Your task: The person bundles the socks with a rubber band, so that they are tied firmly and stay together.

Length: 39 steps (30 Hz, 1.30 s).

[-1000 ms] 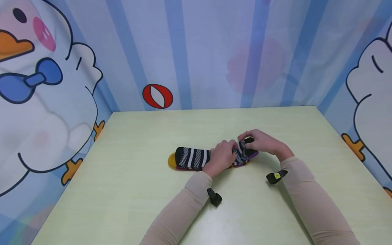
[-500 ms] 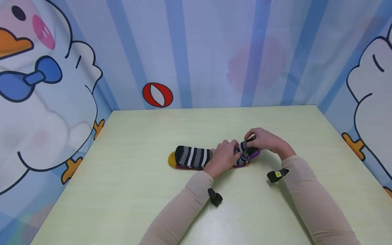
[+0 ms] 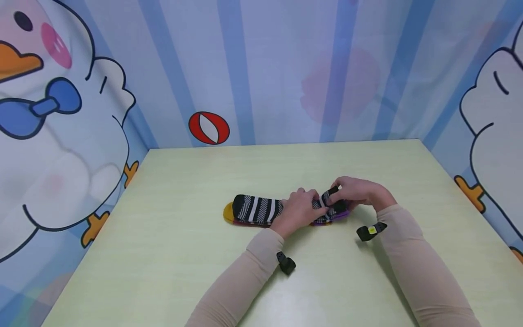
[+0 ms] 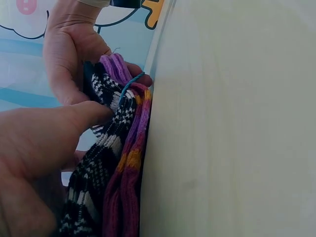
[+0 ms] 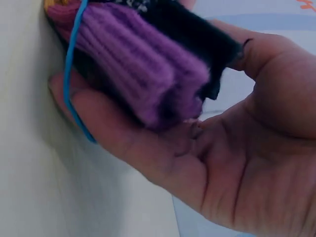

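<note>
A black-and-white striped sock (image 3: pixel 257 209) lies flat on top of a maroon, purple and yellow sock (image 3: pixel 228 213), toes to the left. My left hand (image 3: pixel 297 210) grips the stacked socks past their middle, its thumb on the striped one in the left wrist view. At the cuff end my right hand (image 3: pixel 359 193) holds the socks, thumb against the black cuff (image 5: pixel 202 44) and fingers beneath the purple cuff (image 5: pixel 143 69). A thin blue band (image 5: pixel 74 54) crosses the socks near the cuffs and passes by the right fingertips. Its far side is hidden.
The socks lie on a pale yellow-green table (image 3: pixel 184 263) with printed cloth walls on three sides. The back wall (image 3: pixel 278 72) rises some way beyond the socks. A small black camera (image 3: pixel 286 263) is worn on the left wrist, another black camera (image 3: pixel 371 231) on the right.
My right hand has shifted slightly to the right along the cuffs, and the striped sock's bunched cuff looks straighter. The left hand has stayed almost in place.
</note>
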Each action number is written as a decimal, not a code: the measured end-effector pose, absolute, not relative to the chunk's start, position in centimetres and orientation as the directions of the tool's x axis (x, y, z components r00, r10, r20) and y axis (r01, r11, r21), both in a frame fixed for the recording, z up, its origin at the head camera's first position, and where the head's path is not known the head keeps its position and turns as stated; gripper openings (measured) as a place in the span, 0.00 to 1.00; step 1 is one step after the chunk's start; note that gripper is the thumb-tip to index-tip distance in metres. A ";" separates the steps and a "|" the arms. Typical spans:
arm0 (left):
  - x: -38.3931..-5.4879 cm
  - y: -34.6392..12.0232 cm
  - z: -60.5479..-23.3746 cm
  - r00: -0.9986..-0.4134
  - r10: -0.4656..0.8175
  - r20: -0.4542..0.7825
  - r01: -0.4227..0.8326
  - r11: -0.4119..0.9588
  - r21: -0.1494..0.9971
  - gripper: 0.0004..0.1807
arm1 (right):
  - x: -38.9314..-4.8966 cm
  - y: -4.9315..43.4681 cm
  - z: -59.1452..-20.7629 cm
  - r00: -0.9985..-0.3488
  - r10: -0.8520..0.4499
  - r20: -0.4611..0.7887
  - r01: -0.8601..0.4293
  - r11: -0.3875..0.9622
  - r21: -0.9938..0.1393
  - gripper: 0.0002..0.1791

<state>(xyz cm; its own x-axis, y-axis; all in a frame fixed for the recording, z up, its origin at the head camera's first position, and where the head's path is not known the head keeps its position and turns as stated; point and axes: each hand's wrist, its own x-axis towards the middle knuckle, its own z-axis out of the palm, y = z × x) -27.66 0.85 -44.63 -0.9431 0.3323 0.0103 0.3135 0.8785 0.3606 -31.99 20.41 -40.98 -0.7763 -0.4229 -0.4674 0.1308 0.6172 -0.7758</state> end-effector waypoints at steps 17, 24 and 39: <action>-27.6 0.5 -43.7 -0.929 0.363 -0.066 0.305 0.856 0.418 0.24 | -31.7 20.9 -41.0 -0.630 -0.568 -0.529 0.248 0.499 -0.831 0.27; -28.3 0.2 -43.5 -0.919 0.388 -0.068 0.286 0.777 0.561 0.23 | -31.3 20.9 -40.5 -0.601 -0.626 -0.496 0.250 0.443 -0.861 0.32; -28.9 -1.3 -42.7 -0.910 0.369 -0.188 0.069 0.583 0.809 0.40 | -30.1 20.3 -38.5 -0.538 -0.780 -0.321 -0.166 0.471 -0.866 0.52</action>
